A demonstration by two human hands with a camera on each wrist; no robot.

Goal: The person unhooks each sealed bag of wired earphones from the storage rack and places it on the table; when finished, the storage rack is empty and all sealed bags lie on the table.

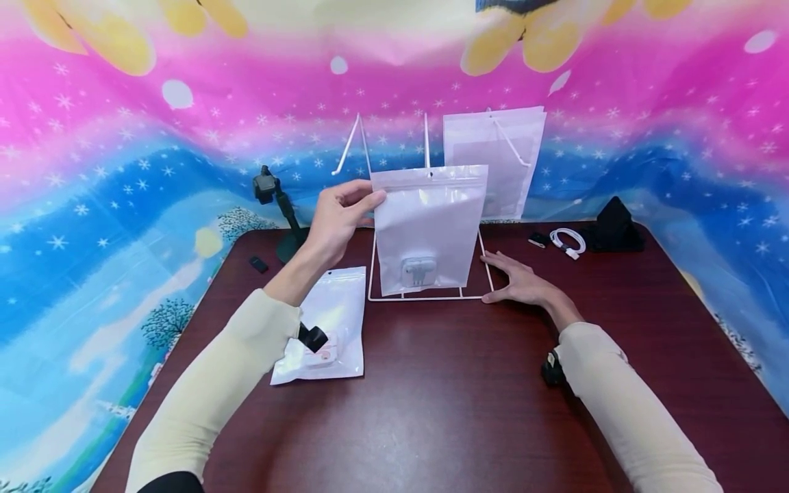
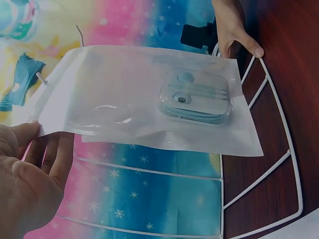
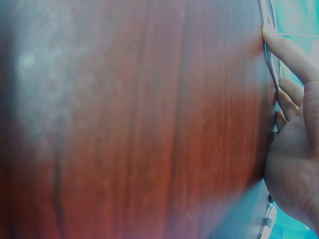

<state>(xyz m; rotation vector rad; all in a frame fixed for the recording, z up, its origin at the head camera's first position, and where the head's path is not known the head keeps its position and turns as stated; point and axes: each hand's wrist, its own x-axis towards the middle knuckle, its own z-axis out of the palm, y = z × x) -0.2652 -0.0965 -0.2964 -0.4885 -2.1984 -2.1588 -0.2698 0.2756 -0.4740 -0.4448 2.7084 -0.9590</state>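
Head view: the earphone bag (image 1: 428,219) is pinched near its top corner by the left hand (image 1: 339,222), before the rack (image 1: 431,298), touched by the spread right hand (image 1: 520,281); its hole (image 1: 431,174) is probably best aligned squarely with the middle prong (image 1: 426,140).

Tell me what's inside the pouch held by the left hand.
Inside the pouch, near its bottom, a clear case holds earphones with a coiled cord. The case's back is hidden.
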